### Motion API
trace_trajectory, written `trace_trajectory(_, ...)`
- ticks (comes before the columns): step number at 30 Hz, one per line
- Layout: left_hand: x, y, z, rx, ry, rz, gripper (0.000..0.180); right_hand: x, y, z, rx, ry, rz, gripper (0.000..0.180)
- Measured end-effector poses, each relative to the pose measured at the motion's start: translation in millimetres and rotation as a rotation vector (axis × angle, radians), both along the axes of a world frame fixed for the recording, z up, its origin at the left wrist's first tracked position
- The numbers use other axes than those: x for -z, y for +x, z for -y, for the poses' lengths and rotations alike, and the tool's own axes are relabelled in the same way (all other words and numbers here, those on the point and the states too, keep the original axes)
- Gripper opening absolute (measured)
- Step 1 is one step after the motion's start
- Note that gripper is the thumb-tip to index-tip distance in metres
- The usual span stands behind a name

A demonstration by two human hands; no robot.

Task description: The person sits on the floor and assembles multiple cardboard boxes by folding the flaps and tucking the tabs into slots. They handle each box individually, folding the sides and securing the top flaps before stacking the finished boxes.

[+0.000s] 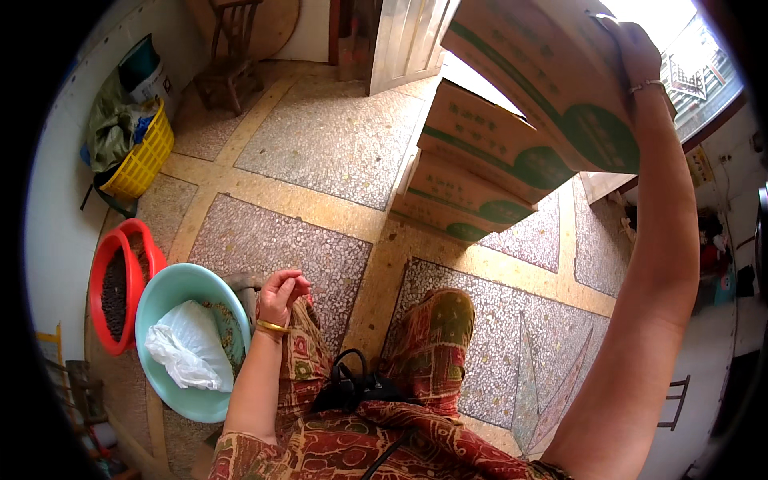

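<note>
High at the upper right, my raised right hand (640, 60) grips the top edge of a brown cardboard box (552, 68) with green printing. This box is tilted and stands over a stack of similar cardboard boxes (480, 160) on the floor. My left hand (282, 294) is by my left knee, its fingers curled together and nothing visible in them. To its left sits a pale turquoise basin (146, 336), holding a white plastic bag (192, 344) and some loose brownish bits.
Two red basins (98, 300) with dark contents stand beside the turquoise one. Farther back are a yellow basket (148, 156) with a green bag and a wooden chair (232, 60). An open door (408, 40) is behind the boxes. The floor is speckled stone (320, 160).
</note>
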State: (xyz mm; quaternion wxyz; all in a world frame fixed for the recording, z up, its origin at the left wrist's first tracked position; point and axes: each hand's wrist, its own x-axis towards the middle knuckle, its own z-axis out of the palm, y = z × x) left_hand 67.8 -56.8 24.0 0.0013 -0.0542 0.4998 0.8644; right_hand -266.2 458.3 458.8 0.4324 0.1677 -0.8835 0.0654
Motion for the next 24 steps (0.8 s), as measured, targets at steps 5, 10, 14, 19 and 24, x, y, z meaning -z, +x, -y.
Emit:
trace_trajectory(5,-5,3,4,-0.038,-0.028,0.011,0.016,5,-53,-21,-0.031,0.469,-0.026,0.034)
trace_trajectory(10,-9,-2,6,-0.050,-0.027,0.006,0.016,23,-87,1,0.070,0.313,0.178,0.029)
trace_trajectory(14,-9,-9,-4,-0.019,-0.015,0.007,0.017,9,-88,0,0.198,-0.008,0.264,0.026)
trace_trajectory(19,-4,-14,-7,-0.008,-0.060,0.021,0.018,12,-80,2,0.376,0.326,0.081,0.022)
trace_trajectory(24,-7,-9,-7,0.017,-0.045,0.006,0.018,29,-67,-2,0.474,0.641,-0.106,0.019)
